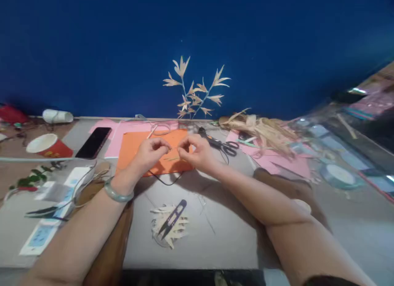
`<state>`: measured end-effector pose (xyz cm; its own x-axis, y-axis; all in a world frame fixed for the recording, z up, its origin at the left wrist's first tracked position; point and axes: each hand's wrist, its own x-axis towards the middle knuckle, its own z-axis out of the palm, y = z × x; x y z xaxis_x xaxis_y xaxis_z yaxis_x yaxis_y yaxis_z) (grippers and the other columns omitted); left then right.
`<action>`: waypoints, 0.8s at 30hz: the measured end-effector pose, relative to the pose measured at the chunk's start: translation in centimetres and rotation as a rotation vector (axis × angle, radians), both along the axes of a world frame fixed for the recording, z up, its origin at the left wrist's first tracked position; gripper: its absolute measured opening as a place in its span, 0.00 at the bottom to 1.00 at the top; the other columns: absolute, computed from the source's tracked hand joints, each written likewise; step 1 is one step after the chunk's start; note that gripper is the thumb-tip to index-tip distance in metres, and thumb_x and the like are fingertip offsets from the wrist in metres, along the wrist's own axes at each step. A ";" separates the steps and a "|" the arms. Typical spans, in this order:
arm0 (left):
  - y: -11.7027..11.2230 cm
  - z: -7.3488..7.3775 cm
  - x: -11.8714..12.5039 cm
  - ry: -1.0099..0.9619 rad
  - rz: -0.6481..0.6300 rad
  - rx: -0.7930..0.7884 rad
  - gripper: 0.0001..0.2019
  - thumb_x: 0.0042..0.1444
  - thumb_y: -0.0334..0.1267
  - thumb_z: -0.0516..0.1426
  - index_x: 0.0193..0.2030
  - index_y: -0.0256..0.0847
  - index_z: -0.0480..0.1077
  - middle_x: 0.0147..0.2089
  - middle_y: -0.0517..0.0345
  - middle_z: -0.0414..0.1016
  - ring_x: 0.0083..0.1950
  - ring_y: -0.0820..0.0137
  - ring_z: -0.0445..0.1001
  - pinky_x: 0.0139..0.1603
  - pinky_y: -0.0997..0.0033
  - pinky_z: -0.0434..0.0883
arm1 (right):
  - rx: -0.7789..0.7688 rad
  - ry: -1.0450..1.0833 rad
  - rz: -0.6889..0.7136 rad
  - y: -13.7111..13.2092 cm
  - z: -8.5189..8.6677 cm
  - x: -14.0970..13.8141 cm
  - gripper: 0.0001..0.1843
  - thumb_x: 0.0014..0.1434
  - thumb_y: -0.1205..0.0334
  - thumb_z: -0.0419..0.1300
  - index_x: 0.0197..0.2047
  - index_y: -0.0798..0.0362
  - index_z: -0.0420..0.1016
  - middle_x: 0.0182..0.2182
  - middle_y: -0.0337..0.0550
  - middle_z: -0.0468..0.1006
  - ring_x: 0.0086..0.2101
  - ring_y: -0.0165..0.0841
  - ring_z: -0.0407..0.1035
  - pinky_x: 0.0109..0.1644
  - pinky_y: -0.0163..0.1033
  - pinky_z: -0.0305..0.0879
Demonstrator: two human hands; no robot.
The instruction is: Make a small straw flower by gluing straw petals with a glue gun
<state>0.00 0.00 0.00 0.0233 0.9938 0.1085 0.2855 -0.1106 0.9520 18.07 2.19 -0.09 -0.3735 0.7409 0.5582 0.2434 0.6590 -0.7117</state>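
**Small Work, Close Together**

The left hand [149, 154] and the right hand [198, 152] face each other, with a small gap between their fingertips. On each hand, the thumb and first finger curl toward each other, as if to pinch. It is too blurry there, so I cannot tell if they hold something thin.

The thin green strands [171, 158] are just below the fingertips, in the gap between the two hands. Their long way runs mostly from side to side. One end comes close to the right fingertips, so the right hand looks nearer. I cannot tell if they are held up or lying flat.

Under them is a flat orange sheet of paper [129, 152], on a grey table [227, 241]. Black-handled scissors [229, 148] lie just past the right hand. Nearer the person, dark purple thread snips [173, 220] rest on pale, pointy petal shapes [182, 226].

Behind the paper, a blue branch with pale, pointy flowers [197, 97] stands against a plain dark blue wall [107, 51]. A messy pile of dry, tan husks [261, 130] sits to its right.
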 end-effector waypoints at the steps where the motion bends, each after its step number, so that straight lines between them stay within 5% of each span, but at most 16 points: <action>1: 0.0 0.0 -0.1 -0.033 0.032 0.002 0.07 0.45 0.34 0.56 0.29 0.37 0.75 0.30 0.57 0.76 0.33 0.70 0.72 0.38 0.70 0.68 | -0.023 0.008 0.001 0.1 0.0 0.0 0.04 0.50 0.70 0.59 0.25 0.56 0.71 0.21 0.36 0.72 0.24 0.25 0.64 0.31 0.33 0.61; 7: -0.3 0.3 -0.1 -0.065 -0.023 0.070 0.12 0.51 0.42 0.59 0.37 0.38 0.77 0.39 0.51 0.79 0.40 0.66 0.74 0.44 0.67 0.68 | -0.068 0.021 0.006 0.2 0.0 0.1 0.04 0.50 0.70 0.59 0.24 0.55 0.70 0.21 0.36 0.73 0.23 0.25 0.64 0.30 0.32 0.61; 13: -0.6 0.5 0.4 0.128 -0.030 0.190 0.06 0.49 0.39 0.61 0.30 0.39 0.75 0.34 0.53 0.78 0.39 0.65 0.74 0.44 0.66 0.67 | -0.049 0.018 0.000 -0.1 0.2 0.0 0.05 0.50 0.69 0.60 0.24 0.54 0.69 0.21 0.35 0.72 0.23 0.25 0.64 0.30 0.33 0.61; 24: -0.5 0.2 -0.5 -0.208 -0.202 -0.092 0.10 0.49 0.43 0.63 0.34 0.38 0.78 0.35 0.54 0.79 0.39 0.68 0.74 0.44 0.68 0.69 | -0.210 0.094 0.010 -0.2 0.7 0.2 0.06 0.54 0.65 0.59 0.26 0.55 0.69 0.24 0.36 0.71 0.26 0.25 0.63 0.31 0.33 0.61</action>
